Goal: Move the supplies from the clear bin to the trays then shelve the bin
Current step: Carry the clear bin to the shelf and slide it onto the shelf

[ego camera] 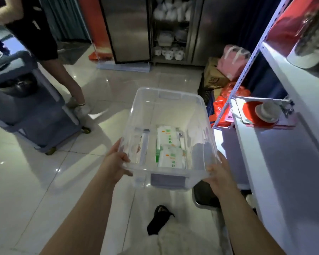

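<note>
Bin (166, 115), clear plastic, hangs over the floor beside the shelving (276, 137); my left hand (116, 161) and right hand (217, 173) grip its near rim. Packets (168, 146) inside look light; walls seem thin and slick.

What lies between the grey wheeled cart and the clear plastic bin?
Bare glossy floor tiles separate grey wheeled cart from clear plastic bin, in head view.

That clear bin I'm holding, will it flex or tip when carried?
Probably light: the clear bin holds only a few flat white packets. Its thin walls may flex. Gripped at the near rim by the left hand and right hand, it could dip forward.
</note>
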Demonstrator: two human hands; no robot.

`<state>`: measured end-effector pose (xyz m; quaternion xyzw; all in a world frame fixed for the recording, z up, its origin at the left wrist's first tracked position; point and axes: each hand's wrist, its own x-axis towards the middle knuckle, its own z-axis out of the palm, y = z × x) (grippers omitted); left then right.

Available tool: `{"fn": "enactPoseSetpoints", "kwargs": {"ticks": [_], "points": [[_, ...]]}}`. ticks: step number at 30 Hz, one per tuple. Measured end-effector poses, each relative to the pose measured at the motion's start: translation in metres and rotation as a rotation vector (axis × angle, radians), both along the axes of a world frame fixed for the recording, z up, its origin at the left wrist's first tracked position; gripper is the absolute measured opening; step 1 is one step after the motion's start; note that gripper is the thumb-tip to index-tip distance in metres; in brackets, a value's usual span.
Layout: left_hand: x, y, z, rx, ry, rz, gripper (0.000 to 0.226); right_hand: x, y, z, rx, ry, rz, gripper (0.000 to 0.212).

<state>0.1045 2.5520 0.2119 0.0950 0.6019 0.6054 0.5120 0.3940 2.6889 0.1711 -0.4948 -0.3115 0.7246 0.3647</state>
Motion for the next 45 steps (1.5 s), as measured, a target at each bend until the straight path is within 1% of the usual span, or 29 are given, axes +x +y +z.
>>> {"fn": "enactPoseSetpoints", "kwargs": {"ticks": [2, 3, 5, 6, 8, 11, 17, 20, 22, 24, 25, 28, 31, 33, 35, 37, 40, 42, 45], "points": [[-0.020, 0.049, 0.000, 0.003, 0.014, -0.061, 0.071, -0.012, 0.047, -0.008, -0.128, -0.014, 0.026, 0.062], [-0.030, 0.071, -0.002, -0.005, 0.018, -0.088, 0.069, -0.018, 0.067, -0.014, -0.223, -0.040, 0.045, 0.065], [-0.050, 0.113, -0.011, -0.057, 0.030, -0.106, 0.072, -0.029, 0.095, -0.025, -0.380, -0.084, 0.078, 0.066], [-0.059, 0.132, -0.016, -0.099, 0.042, -0.108, 0.076, -0.035, 0.104, -0.031, -0.407, -0.105, 0.074, 0.066], [-0.078, 0.172, -0.028, -0.177, 0.069, -0.145, 0.078, -0.048, 0.115, -0.038, -0.393, -0.135, 0.020, 0.067], [-0.106, 0.234, -0.048, -0.256, 0.084, -0.268, 0.076, -0.063, 0.123, -0.057, -0.370, -0.066, -0.131, 0.076], [-0.136, 0.367, -0.094, -0.359, 0.139, -0.637, 0.069, -0.108, 0.140, -0.099, -0.368, 0.015, -0.425, 0.086], [-0.146, 0.426, -0.111, -0.473, 0.180, -0.842, 0.082, -0.140, 0.141, -0.107, -0.363, 0.009, -0.610, 0.089], [-0.146, 0.460, -0.119, -0.526, 0.207, -0.970, 0.085, -0.161, 0.143, -0.113, -0.363, -0.056, -0.737, 0.087], [-0.141, 0.495, -0.131, -0.578, 0.232, -1.078, 0.084, -0.179, 0.146, -0.120, -0.412, -0.148, -0.842, 0.083], [-0.137, 0.511, -0.140, -0.607, 0.249, -1.117, 0.084, -0.186, 0.149, -0.125, -0.455, -0.148, -0.895, 0.082], [-0.123, 0.550, -0.167, -0.646, 0.291, -1.233, 0.084, -0.198, 0.159, -0.140, -0.594, -0.059, -1.078, 0.081], [-0.109, 0.574, -0.193, -0.610, 0.282, -1.242, 0.073, -0.199, 0.168, -0.151, -0.676, 0.025, -1.217, 0.080], [-0.102, 0.586, -0.206, -0.599, 0.249, -1.209, 0.065, -0.195, 0.176, -0.155, -0.682, 0.056, -1.251, 0.082], [-0.098, 0.594, -0.217, -0.595, 0.218, -1.190, 0.062, -0.188, 0.184, -0.161, -0.674, 0.054, -1.277, 0.085], [-0.091, 0.603, -0.229, -0.583, 0.209, -1.195, 0.063, -0.179, 0.194, -0.171, -0.665, 0.069, -1.315, 0.086], [-0.071, 0.624, -0.252, -0.585, 0.229, -1.218, 0.074, -0.164, 0.213, -0.188, -0.655, 0.055, -1.369, 0.084], [-0.054, 0.643, -0.266, -0.580, 0.208, -1.240, 0.078, -0.152, 0.228, -0.198, -0.629, 0.042, -1.394, 0.085], [-0.029, 0.678, -0.286, -0.553, 0.212, -1.335, 0.085, -0.134, 0.255, -0.214, -0.633, 0.029, -1.429, 0.089]]}}
